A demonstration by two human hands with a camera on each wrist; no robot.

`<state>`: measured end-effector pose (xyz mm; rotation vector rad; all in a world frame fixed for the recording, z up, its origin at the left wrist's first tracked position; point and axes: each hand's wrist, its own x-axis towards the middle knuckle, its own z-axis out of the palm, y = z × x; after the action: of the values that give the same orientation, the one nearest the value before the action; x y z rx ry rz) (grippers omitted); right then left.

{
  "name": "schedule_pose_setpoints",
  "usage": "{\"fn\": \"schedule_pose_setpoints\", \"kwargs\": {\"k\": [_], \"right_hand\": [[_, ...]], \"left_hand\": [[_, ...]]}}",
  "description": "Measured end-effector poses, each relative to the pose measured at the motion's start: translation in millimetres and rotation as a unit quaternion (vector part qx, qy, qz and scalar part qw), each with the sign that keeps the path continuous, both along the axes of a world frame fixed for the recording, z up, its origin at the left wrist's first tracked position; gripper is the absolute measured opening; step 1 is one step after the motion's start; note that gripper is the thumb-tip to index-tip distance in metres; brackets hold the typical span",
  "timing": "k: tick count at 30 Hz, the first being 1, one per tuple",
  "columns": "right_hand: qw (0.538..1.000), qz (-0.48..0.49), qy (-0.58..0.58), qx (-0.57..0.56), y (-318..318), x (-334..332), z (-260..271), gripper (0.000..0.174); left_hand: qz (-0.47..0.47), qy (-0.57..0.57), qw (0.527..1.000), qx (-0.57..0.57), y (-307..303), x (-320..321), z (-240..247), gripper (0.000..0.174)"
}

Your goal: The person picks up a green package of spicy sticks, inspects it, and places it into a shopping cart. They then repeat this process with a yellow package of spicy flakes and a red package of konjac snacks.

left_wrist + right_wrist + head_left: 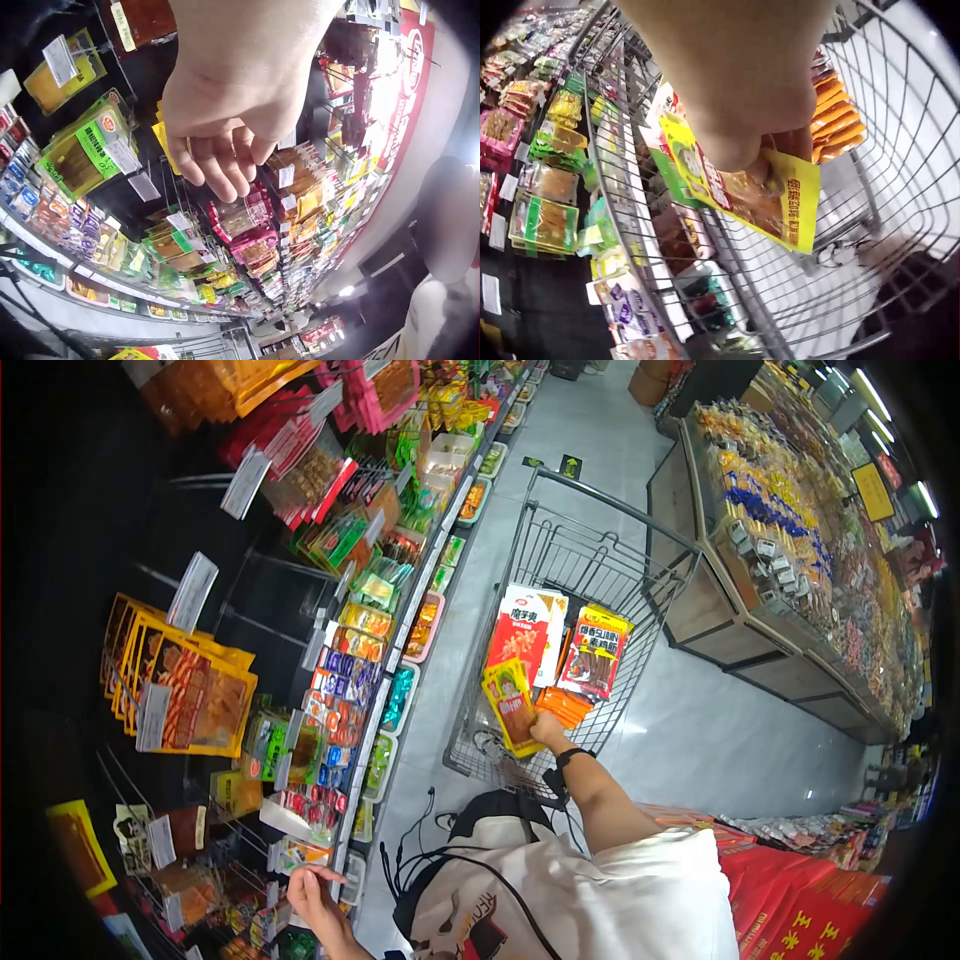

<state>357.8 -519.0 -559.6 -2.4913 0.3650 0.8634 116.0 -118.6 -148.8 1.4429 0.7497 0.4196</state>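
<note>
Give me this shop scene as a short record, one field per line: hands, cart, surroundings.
Right hand: the hand grips a yellow-edged packet
Left hand: the hand holds nothing, fingers loosely bent, near the hanging packets
Cart: wire shopping cart
In cart: a red-and-white packet, a red-and-yellow packet, orange packets
Beside cart, one side: rack of hanging packets with price tags
Other side: wood-sided display heaped with wrapped goods
Floor: grey, shiny

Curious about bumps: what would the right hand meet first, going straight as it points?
Yellow packet leading, the right hand would probably meet the red-and-white bag; depth is unclear.
</note>
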Motion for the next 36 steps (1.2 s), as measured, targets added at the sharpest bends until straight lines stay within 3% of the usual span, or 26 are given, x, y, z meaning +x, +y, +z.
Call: {"fn": "schedule_pose_setpoints", "kwargs": {"k": [2, 3, 7, 10, 11, 14, 15, 16, 18, 22, 25, 28, 32, 34, 36], "right_hand": [[0.996, 0.064, 0.057, -0.026, -8.8, -9.1, 18.4, 0.037], [0.98, 0.171, 0.073, -0.066, -11.3, -10.3, 16.6, 0.045], [0.993, 0.097, 0.043, -0.053, -18.0, -17.3, 32.6, 0.07], [0.997, 0.04, 0.038, -0.046, -12.4, -6.2, 77.0, 0.07], [0.995, 0.066, 0.031, -0.07, -17.3, -0.8, 72.7, 0.058], [0.995, 0.077, 0.013, -0.056, -24.4, 21.0, 84.3, 0.046], [0.997, 0.027, -0.051, -0.051, -16.8, 22.0, 104.7, 0.039], [0.993, 0.025, -0.112, -0.026, -26.1, 32.0, 70.6, 0.036], [0.99, 0.074, -0.03, 0.113, -10.8, 52.0, 116.6, 0.036], [0.928, 0.207, 0.083, 0.3, 75.9, 44.2, 291.2, 0.023], [0.841, 0.313, 0.117, 0.425, 132.2, 29.6, 354.6, 0.023], [0.764, 0.358, 0.158, 0.513, 186.8, 3.5, 394.1, 0.028], [0.675, 0.445, 0.193, 0.556, 261.0, -46.5, 430.2, 0.03], [0.658, 0.486, 0.203, 0.539, 293.7, -68.5, 436.8, 0.028], [0.651, 0.515, 0.194, 0.523, 322.6, -95.3, 454.5, 0.028]], "left_hand": [[-0.001, -0.003, 1.0, -0.009, -1.4, 1.5, 1.8, 0.024], [-0.004, -0.008, 1.0, -0.011, 0.2, 0.3, -0.9, 0.024], [-0.021, -0.015, 0.999, -0.025, 6.2, -3.1, -5.3, 0.024], [-0.014, -0.028, 0.999, -0.032, 11.4, -9.6, -9.2, 0.024], [-0.015, -0.03, 0.999, -0.031, 13.8, -11.6, -8.8, 0.024], [-0.013, -0.049, 0.998, -0.036, 20.8, -19.1, -6.5, 0.025], [-0.014, -0.06, 0.997, -0.038, 25.5, -23.0, -6.6, 0.025], [-0.014, -0.074, 0.996, -0.037, 31.5, -25.7, -6.3, 0.025], [-0.001, -0.083, 0.996, -0.042, 43.2, -33.3, -8.1, 0.025], [0.012, -0.109, 0.992, -0.053, 59.6, -47.3, -5.9, 0.022], [-0.015, -0.119, 0.992, -0.04, 63.8, -52.1, 0.5, 0.022], [-0.052, -0.155, 0.985, -0.048, 63.3, -54.5, 16.2, 0.028], [-0.065, -0.265, 0.961, -0.048, 64.4, -63.3, 29.8, 0.055], [0.018, -0.239, 0.969, -0.053, 67.1, -77.0, 44.4, 0.033], [0.079, -0.264, 0.959, -0.067, 75.5, -88.8, 65.4, 0.023]]}}
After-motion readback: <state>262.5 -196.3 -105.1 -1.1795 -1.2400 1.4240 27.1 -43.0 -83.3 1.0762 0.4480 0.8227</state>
